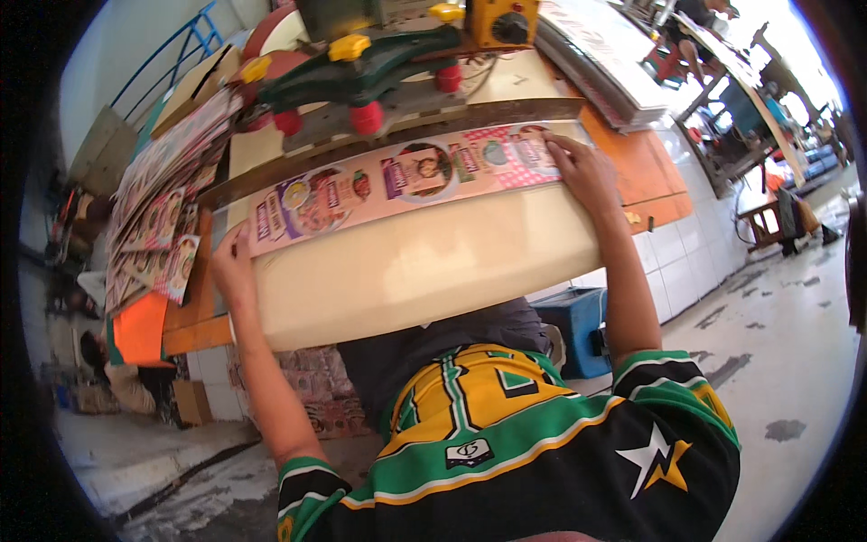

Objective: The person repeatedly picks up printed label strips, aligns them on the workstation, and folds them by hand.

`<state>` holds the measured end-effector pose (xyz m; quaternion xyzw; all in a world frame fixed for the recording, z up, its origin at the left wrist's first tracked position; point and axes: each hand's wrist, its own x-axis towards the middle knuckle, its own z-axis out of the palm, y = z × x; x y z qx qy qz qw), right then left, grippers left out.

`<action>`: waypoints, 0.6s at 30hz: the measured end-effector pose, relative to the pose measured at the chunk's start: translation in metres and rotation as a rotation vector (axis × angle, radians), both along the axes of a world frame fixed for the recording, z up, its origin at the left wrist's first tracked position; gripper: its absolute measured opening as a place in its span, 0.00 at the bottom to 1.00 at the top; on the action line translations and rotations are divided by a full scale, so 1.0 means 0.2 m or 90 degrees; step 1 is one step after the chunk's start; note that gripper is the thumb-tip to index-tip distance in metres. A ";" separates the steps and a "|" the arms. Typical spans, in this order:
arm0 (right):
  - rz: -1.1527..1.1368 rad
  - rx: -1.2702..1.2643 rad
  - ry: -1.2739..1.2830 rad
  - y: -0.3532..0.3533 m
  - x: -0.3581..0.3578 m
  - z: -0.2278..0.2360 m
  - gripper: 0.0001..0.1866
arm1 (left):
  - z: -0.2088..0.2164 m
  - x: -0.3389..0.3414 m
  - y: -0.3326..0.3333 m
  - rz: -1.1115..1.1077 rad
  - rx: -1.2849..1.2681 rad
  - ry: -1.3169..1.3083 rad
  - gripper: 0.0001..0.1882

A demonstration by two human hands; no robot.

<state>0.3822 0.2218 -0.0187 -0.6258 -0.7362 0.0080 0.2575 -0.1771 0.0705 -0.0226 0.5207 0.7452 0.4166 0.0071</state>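
A long pink printed strip (372, 188) with food pictures lies across a smooth cream work surface (433, 262). Its far edge runs along a dark metal bar (506, 115). My left hand (237, 273) grips the strip's left end, thumb on top; the undersides of the fingers are hidden. At the opposite end, my right hand (589, 176) has its thumb and fingers closed on the strip's corner. Just beyond the bar stands a dark green machine frame (357, 77) with yellow knobs and red feet.
Printed sheets (163, 199) are piled untidily at the left, near an orange sheet (140, 327). A neat stack of large sheets (601, 59) sits at the back right. A yellow box (504, 24) with a black dial adjoins the machine. A blue bin (573, 330) stands below.
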 end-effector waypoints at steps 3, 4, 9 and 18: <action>-0.015 -0.014 0.001 -0.04 -0.02 0.05 0.19 | 0.02 0.03 0.01 0.030 -0.012 -0.007 0.18; -0.020 -0.012 0.002 -0.04 -0.01 0.06 0.19 | 0.04 0.05 0.01 0.025 -0.011 -0.006 0.18; -0.037 -0.038 0.010 -0.06 -0.02 0.08 0.17 | 0.04 0.07 0.01 0.031 -0.021 -0.005 0.19; -0.023 -0.006 0.021 -0.04 -0.01 0.06 0.18 | 0.07 0.09 0.02 0.028 -0.044 -0.016 0.19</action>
